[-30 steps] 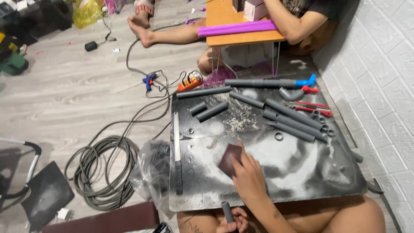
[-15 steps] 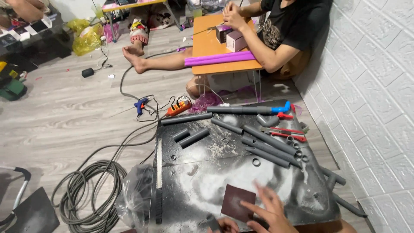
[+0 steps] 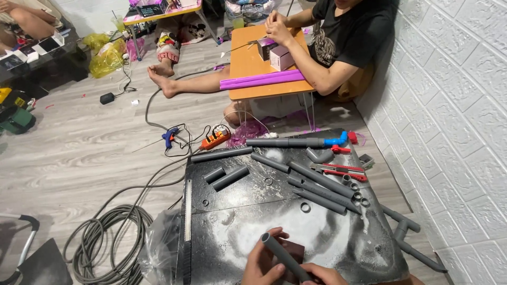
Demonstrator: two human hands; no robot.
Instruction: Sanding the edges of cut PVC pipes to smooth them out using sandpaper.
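My left hand (image 3: 260, 262) grips a short grey pipe (image 3: 280, 253) that slants up and to the left over the near edge of a dusty black board (image 3: 237, 221). My right hand (image 3: 323, 274) shows only partly at the bottom edge, its fingers closed on the pipe's lower end. A dark brown sheet of sandpaper (image 3: 296, 249) lies on the board right behind the pipe, between the two hands.
Several grey pipes (image 3: 322, 182), small pipe rings (image 3: 305, 207), a red cutter (image 3: 340, 171), a blue-tipped pipe (image 3: 296, 142) and a metal ruler (image 3: 188, 210) lie on the board. A coiled cable (image 3: 105, 243) is at left, a white brick wall (image 3: 459, 116) at right. Another person (image 3: 348, 42) sits at an orange low table (image 3: 253, 68).
The view has tilted up. My left hand has raised the grey pipe over the sandpaper, and my right hand has come off the sandpaper onto the pipe's lower end.
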